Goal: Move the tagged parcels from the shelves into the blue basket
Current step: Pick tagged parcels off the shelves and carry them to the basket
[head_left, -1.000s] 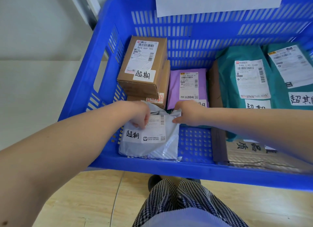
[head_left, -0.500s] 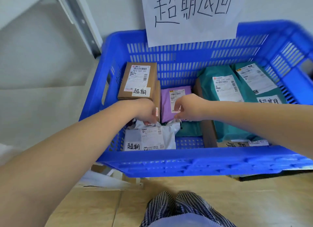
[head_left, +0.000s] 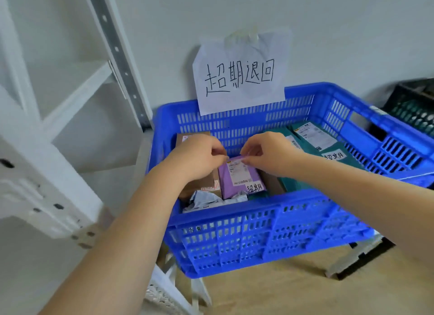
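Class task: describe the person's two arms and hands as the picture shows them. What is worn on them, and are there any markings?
Both forearms are bare right up to the picture's edge: no sleeves in view. The left hand and right hand wear no gloves, and no ring, watch, bracelet or marking shows on either.

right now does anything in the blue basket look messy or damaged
The grey poly mailer at the near left of the blue basket lies crumpled and bunched, partly tucked under the purple parcel. Nothing looks torn or spilled. The paper sign on the wall is wrinkled.
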